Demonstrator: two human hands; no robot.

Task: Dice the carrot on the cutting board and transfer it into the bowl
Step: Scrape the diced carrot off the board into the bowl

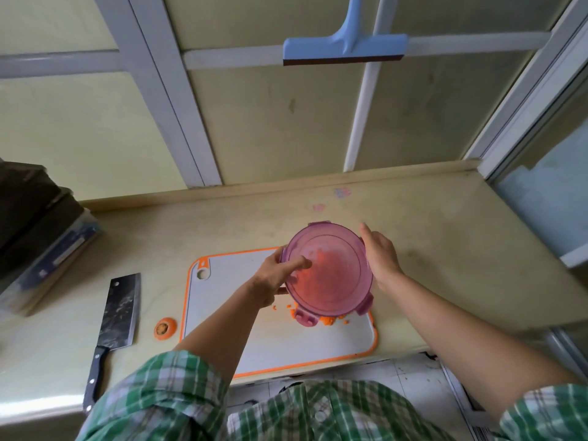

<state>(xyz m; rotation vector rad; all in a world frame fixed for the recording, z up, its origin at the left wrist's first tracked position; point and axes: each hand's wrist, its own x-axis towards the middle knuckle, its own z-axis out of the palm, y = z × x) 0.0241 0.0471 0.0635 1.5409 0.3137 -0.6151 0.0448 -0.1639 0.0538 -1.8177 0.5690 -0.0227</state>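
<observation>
Over the cutting board, I see the bowl held between both hands, left hand gripping its rim, right hand spread against its side, leftover carrot bits just below, nearer me.

A translucent pink-purple round plastic lid shows orange diced carrot through it. The white rectangular cutting board has an orange rim. Beside it – a round orange carrot end with a brownish centre, and a dark mottled steel cleaver with a black handle. The rolled shirt sleeves are green-and-white plaid; the countertop is pale beige.
</observation>
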